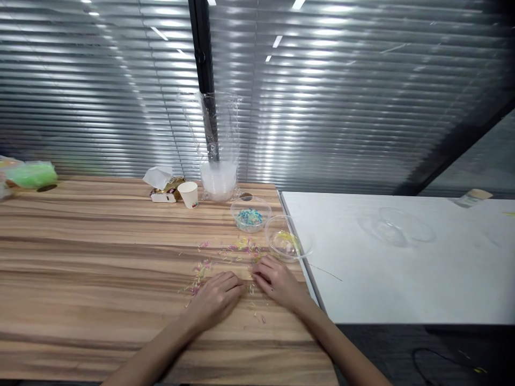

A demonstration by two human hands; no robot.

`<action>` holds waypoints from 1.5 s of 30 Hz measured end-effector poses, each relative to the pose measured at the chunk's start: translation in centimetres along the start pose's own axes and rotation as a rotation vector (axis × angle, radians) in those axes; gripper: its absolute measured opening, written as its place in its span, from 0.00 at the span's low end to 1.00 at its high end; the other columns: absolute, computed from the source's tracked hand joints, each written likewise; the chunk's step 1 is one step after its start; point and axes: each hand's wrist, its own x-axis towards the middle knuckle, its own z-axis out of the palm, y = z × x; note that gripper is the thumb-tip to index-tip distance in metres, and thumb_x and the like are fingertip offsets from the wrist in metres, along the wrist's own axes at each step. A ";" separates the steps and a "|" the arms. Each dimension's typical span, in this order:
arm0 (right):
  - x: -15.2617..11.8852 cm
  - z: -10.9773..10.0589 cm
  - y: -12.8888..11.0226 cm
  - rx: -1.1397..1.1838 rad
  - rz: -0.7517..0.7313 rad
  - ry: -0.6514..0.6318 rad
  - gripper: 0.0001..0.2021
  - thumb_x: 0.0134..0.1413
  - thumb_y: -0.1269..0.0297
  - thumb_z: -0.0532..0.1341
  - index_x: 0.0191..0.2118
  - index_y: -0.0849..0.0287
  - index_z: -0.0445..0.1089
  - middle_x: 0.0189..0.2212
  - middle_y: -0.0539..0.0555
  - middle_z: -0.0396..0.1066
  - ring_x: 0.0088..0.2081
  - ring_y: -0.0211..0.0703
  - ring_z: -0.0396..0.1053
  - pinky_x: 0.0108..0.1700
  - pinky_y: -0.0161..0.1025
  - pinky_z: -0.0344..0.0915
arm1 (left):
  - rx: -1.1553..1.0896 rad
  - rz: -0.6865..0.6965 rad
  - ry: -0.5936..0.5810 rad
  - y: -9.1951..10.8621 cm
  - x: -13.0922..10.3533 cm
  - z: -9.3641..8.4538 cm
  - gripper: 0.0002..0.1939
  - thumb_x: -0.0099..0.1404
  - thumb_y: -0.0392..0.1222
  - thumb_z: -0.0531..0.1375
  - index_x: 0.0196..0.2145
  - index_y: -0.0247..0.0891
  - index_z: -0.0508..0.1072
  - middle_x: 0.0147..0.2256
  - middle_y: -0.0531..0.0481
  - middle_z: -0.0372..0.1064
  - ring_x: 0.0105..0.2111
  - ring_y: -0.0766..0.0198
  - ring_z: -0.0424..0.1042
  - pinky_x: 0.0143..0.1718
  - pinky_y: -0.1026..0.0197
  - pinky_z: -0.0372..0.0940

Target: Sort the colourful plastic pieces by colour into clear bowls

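Observation:
Small thin pink and yellow pieces (204, 266) lie scattered over the wood-grain table around both hands. My left hand (219, 294) rests low on the table at their near edge, its fingers curled together; whatever they may hold is hidden. My right hand (277, 279) is beside it to the right, fingertips pinched down at the pieces, and anything between them is too small to name. Just beyond the right hand stands a clear round plastic bowl (273, 247) with some yellow pieces inside. Behind it, another clear bowl (241, 227) contains many blue and pale pieces.
Toward the back are a paper cup (188, 194), a tissue box (164, 197) and a plastic bag of stacked clear containers (218, 179). A white table (362, 284) adjoins on the right, bearing clear lids (406, 225). A green bag (32, 175) lies far left.

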 end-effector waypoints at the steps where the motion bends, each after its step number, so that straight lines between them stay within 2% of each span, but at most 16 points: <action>1: 0.0 0.0 0.0 0.000 -0.001 -0.001 0.06 0.62 0.73 0.54 0.35 0.61 0.68 0.31 0.54 0.67 0.36 0.43 0.63 0.39 0.39 0.62 | -0.001 0.000 -0.001 0.0 0.0 0.0 0.14 0.72 0.33 0.47 0.37 0.34 0.72 0.32 0.47 0.70 0.33 0.62 0.69 0.35 0.62 0.66; 10: 0.0 -0.1 -0.2 0.020 -0.004 -0.007 0.06 0.61 0.73 0.55 0.36 0.60 0.68 0.31 0.53 0.67 0.36 0.43 0.63 0.38 0.38 0.62 | -0.016 0.005 -0.002 -0.2 0.0 -0.1 0.13 0.70 0.32 0.49 0.42 0.34 0.72 0.33 0.45 0.72 0.35 0.61 0.71 0.37 0.60 0.68; 14: 0.1 -0.1 -0.2 0.018 -0.015 -0.006 0.07 0.61 0.74 0.54 0.35 0.60 0.68 0.31 0.54 0.67 0.36 0.43 0.63 0.38 0.38 0.62 | -0.043 0.008 0.012 0.1 0.2 -0.6 0.12 0.71 0.35 0.50 0.46 0.34 0.72 0.42 0.43 0.74 0.42 0.59 0.72 0.45 0.57 0.68; 18: 0.0 -0.2 -0.1 0.005 -0.016 0.000 0.07 0.61 0.74 0.54 0.36 0.61 0.68 0.31 0.55 0.67 0.37 0.44 0.63 0.39 0.40 0.63 | -0.041 0.045 -0.094 0.2 0.4 -0.8 0.17 0.71 0.41 0.51 0.54 0.33 0.67 0.54 0.40 0.67 0.55 0.55 0.65 0.55 0.52 0.64; 22: -0.1 -0.3 -0.1 -0.007 -0.005 0.017 0.07 0.61 0.74 0.53 0.36 0.61 0.68 0.32 0.55 0.67 0.37 0.44 0.64 0.39 0.40 0.64 | -0.016 0.035 -0.196 0.0 0.2 -0.5 0.24 0.71 0.43 0.52 0.61 0.33 0.59 0.60 0.39 0.59 0.61 0.54 0.58 0.60 0.49 0.59; 26: -0.1 -0.3 -0.1 -0.019 0.022 0.064 0.07 0.62 0.73 0.53 0.35 0.61 0.67 0.32 0.55 0.67 0.36 0.44 0.65 0.39 0.41 0.65 | -0.010 0.003 -0.217 -0.1 0.0 0.0 0.25 0.71 0.44 0.52 0.63 0.33 0.56 0.61 0.38 0.57 0.61 0.54 0.57 0.60 0.49 0.58; 35: -0.1 -0.1 0.1 -0.044 0.027 0.106 0.08 0.62 0.73 0.51 0.34 0.60 0.66 0.31 0.55 0.67 0.35 0.43 0.65 0.39 0.41 0.66 | -0.007 -0.036 -0.236 0.0 -0.1 0.1 0.24 0.72 0.44 0.51 0.61 0.32 0.59 0.59 0.37 0.60 0.60 0.52 0.60 0.59 0.47 0.60; 40: -0.2 -0.2 0.0 -0.025 -0.003 0.085 0.08 0.62 0.73 0.51 0.34 0.61 0.66 0.31 0.55 0.68 0.35 0.43 0.65 0.37 0.39 0.65 | -0.004 -0.017 -0.200 0.1 0.1 0.0 0.22 0.72 0.44 0.50 0.59 0.32 0.62 0.58 0.38 0.61 0.59 0.53 0.61 0.58 0.48 0.61; 45: -0.2 -0.2 0.0 -0.042 -0.026 0.097 0.08 0.62 0.73 0.51 0.34 0.61 0.67 0.31 0.55 0.68 0.35 0.43 0.65 0.37 0.39 0.65 | -0.030 0.048 -0.140 0.3 0.2 -0.3 0.17 0.73 0.41 0.49 0.53 0.32 0.69 0.55 0.42 0.67 0.56 0.56 0.65 0.59 0.49 0.61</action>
